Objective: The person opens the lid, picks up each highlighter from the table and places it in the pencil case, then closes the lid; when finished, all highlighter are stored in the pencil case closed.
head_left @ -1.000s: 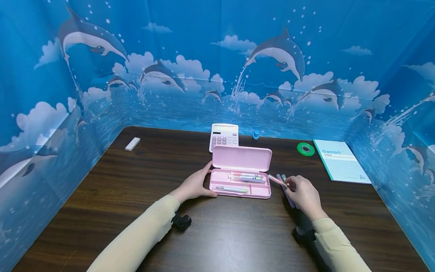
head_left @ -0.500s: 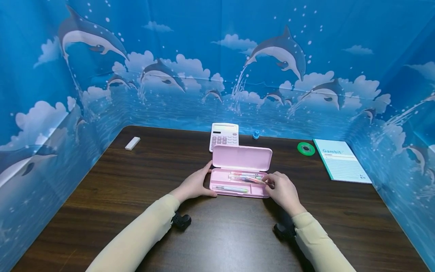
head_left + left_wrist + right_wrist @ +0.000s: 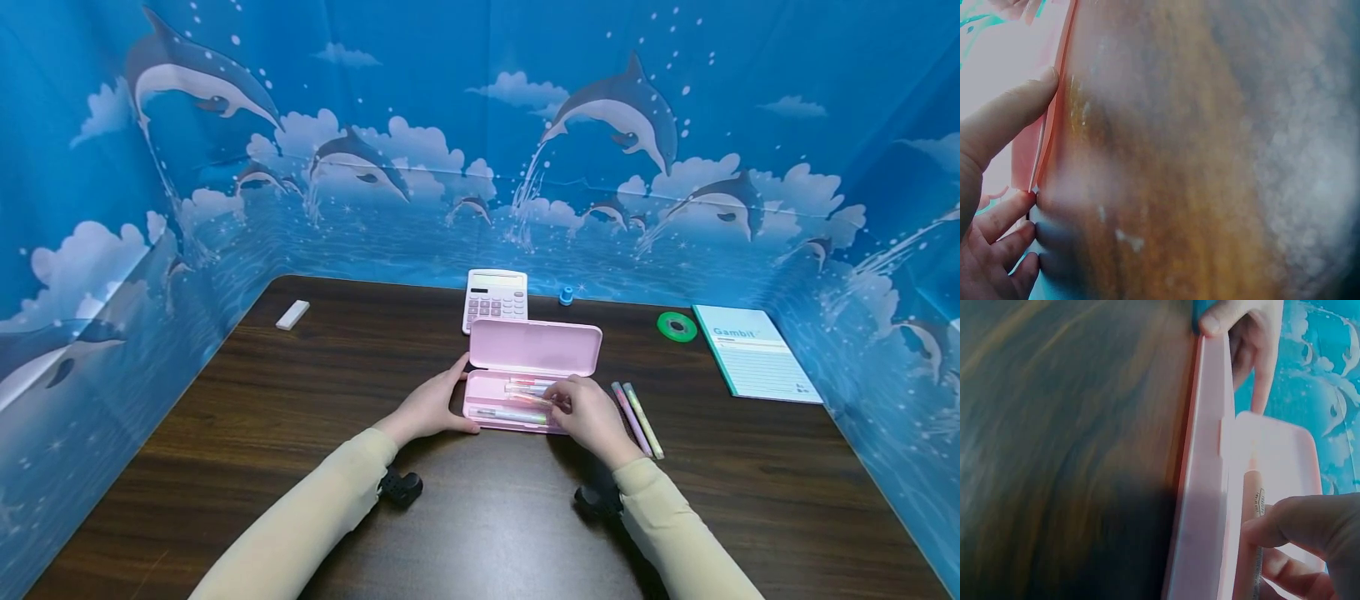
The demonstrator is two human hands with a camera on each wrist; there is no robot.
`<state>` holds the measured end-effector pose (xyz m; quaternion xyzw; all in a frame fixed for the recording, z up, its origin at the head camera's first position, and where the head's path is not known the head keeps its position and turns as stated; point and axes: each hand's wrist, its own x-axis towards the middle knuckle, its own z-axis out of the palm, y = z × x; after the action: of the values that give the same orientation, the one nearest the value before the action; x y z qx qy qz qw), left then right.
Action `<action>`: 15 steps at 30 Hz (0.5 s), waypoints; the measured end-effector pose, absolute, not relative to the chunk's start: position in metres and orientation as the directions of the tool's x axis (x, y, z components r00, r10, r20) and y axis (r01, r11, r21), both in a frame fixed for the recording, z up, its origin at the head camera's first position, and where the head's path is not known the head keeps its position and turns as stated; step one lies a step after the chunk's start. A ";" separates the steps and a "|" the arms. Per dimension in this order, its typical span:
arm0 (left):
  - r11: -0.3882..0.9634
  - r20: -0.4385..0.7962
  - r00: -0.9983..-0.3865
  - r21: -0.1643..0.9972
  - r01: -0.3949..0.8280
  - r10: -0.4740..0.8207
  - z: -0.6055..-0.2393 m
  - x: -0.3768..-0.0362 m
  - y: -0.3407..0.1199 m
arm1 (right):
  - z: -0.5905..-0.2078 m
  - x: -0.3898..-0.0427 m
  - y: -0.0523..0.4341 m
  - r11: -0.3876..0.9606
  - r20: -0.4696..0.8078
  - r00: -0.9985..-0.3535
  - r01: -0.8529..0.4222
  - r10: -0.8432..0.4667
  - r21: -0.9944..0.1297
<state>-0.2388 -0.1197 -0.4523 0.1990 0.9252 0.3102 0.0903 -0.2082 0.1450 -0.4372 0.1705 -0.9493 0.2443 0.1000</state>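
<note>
A pink pencil case (image 3: 536,347) lies with its lid raised. My left hand (image 3: 427,407) grips its left end, the thumb on the front edge and the fingers at the back corner. Over the right half of the case, my right hand (image 3: 592,418) pinches a pen (image 3: 1250,500) between thumb and fingers. The pen's tip points left, low over the back compartment, where other pens (image 3: 525,382) lie. One more pen (image 3: 508,415) rests in the front compartment. Right of the case, a purple pen (image 3: 632,419) and a yellow-green pen (image 3: 644,422) lie side by side on the table.
A calculator (image 3: 495,298) is behind the raised lid, with a small blue item (image 3: 566,296) to its right. Farther right are a green ring-shaped roll (image 3: 677,327) and a notebook (image 3: 756,354). A white block (image 3: 292,315) sits at the far left. Printed cloth surrounds the table (image 3: 337,358).
My right hand has carried the pen leftward from beside the case to over its back compartment, uncovering the two pens on the table. The left hand stays on the case.
</note>
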 end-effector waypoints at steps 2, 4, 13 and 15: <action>0.728 -0.044 -0.905 0.610 0.311 0.424 -0.452 -0.239 -0.120 | -0.437 -0.209 0.140 0.819 0.267 -0.921 -0.378 -0.285 -0.432; 0.730 -0.046 -0.905 0.610 0.310 0.423 -0.453 -0.239 -0.120 | -0.437 -0.210 0.136 0.815 0.269 -0.917 -0.387 -0.293 -0.431; 0.732 -0.047 -0.905 0.606 0.310 0.422 -0.454 -0.240 -0.119 | -0.437 -0.215 0.118 0.802 0.271 -0.905 -0.417 -0.327 -0.427; 0.732 -0.046 -0.905 0.606 0.311 0.423 -0.453 -0.239 -0.119 | -0.436 -0.215 0.114 0.797 0.256 -0.910 -0.410 -0.326 -0.442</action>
<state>-0.2395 -0.1192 -0.4533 0.1982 0.9261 0.3081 0.0906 -0.2149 0.1138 -0.4357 0.1950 -0.9443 0.2515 0.0836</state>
